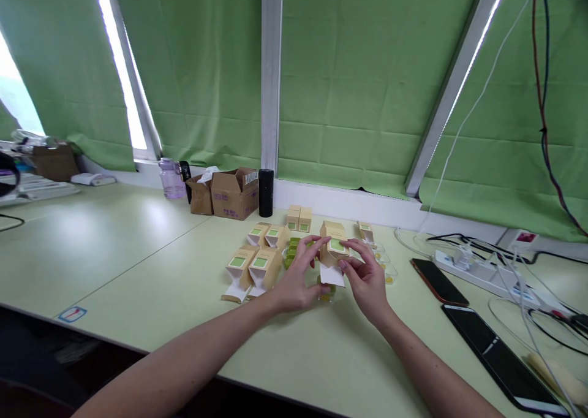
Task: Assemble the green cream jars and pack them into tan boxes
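Observation:
Between my two hands is a small tan cardboard box (334, 229) with a green label, its white inner flap hanging down toward me. My left hand (296, 278) has its fingers on the box's left side, while its thumb is low, by a small clear container with green in it (327, 293). My right hand (369, 281) pinches the box near the flap on the right. Green pieces (291, 252) are partly hidden behind my left hand. Clear cups with yellow spots (389, 275) lie beyond my right hand. Several similar boxes with open flaps (265, 265) lie to the left.
Two closed small boxes (299, 218) stand at the back, and another open one (366, 231) sits right of them. Larger cartons (234, 194), a black cylinder (266, 192) and a purple bottle (172, 179) line the wall. Phone (438, 281), tablet (498, 350) and power strip (482, 274) with cables lie right.

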Demonstrator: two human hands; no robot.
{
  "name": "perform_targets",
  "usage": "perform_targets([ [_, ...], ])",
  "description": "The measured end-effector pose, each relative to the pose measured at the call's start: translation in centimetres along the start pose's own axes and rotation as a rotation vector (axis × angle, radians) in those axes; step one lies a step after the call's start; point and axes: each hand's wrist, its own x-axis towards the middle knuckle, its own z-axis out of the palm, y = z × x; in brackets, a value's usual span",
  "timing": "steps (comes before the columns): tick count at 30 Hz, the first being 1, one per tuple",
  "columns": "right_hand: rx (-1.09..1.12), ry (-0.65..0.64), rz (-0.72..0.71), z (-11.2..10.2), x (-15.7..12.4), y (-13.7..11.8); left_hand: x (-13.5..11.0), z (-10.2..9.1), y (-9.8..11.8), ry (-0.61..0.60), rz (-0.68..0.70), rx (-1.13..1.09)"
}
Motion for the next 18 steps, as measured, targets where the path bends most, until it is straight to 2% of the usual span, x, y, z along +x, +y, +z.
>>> perform_targets([
  [7,0.003,-0.051,0.029,0.05,-0.17,0.27,0.07,0.34,0.05,0.079,-0.043,-0.053],
  [18,-0.017,-0.139,-0.023,-0.02,-0.55,-0.14,0.21,0.42,-0.25,0.150,-0.099,-0.237],
])
